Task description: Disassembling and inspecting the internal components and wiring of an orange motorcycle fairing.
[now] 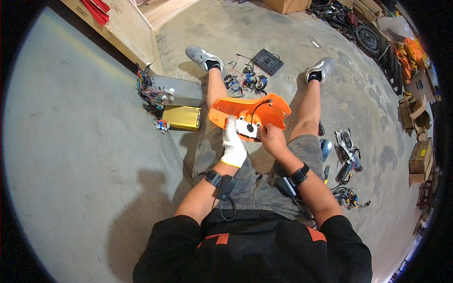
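Note:
Between my legs I hold an orange plastic cover (276,104), curved and with its hollow inner side facing up. A white part (242,127) sits in its near side, and a thin black cable (254,112) runs from there up to the far rim. My left hand (233,144), in a white knit glove, grips the cover's near left edge with the thumb up beside the white part. My bare right hand (272,140) is closed at the near right edge, fingers by the white part's right end. Its fingertips are partly hidden.
A grey metal box (181,89) with bundled wires and a gold box (183,118) lie at my left. Small wired parts (247,80) and a black square panel (268,62) lie ahead. Lamp-like parts (347,146) and a wire bundle (347,197) lie right; cardboard boxes (421,161) line the far right.

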{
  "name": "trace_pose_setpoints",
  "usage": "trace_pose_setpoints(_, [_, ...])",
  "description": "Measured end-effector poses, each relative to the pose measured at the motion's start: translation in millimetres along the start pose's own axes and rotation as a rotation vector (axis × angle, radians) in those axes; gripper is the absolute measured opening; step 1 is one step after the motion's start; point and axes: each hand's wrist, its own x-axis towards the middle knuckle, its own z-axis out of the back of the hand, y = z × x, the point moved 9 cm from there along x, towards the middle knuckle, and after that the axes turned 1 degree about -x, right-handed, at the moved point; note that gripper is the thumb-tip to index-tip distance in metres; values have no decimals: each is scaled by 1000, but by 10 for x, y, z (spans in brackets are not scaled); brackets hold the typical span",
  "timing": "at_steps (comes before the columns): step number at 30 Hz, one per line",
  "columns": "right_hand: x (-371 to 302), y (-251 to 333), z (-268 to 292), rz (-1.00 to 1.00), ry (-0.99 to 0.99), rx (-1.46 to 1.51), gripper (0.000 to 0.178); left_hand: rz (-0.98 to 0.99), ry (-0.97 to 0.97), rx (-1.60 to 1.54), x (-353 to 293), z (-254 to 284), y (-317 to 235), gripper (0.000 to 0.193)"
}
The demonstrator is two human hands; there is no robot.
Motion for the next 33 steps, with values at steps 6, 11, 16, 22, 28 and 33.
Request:
trace_pose_setpoints(6, [-50, 118, -13, 128, -43, -276, 31, -42, 13, 92, 93, 60, 88, 38])
trace_pose_setpoints(11, [-105, 163, -116, 470, -156, -416, 26, 66, 8, 55, 175, 102, 194, 32])
trace_pose_setpoints(16, [-56, 17, 8, 125, -133, -190, 31, 106, 10, -57, 107, 12, 151, 39])
trace_pose_setpoints(22, [23, -250, -47, -111, 37, 90, 47, 128, -30, -143, 69, -5, 152, 38])
trace_pose_setpoints(28, [74, -371, -147, -137, 44, 251, 51, 125, -45, -120, 70, -23, 153, 38])
trace_pose_setpoints(33, [50, -291, -158, -37, 107, 127, 51, 211, -2, -45, 114, -46, 185, 50])
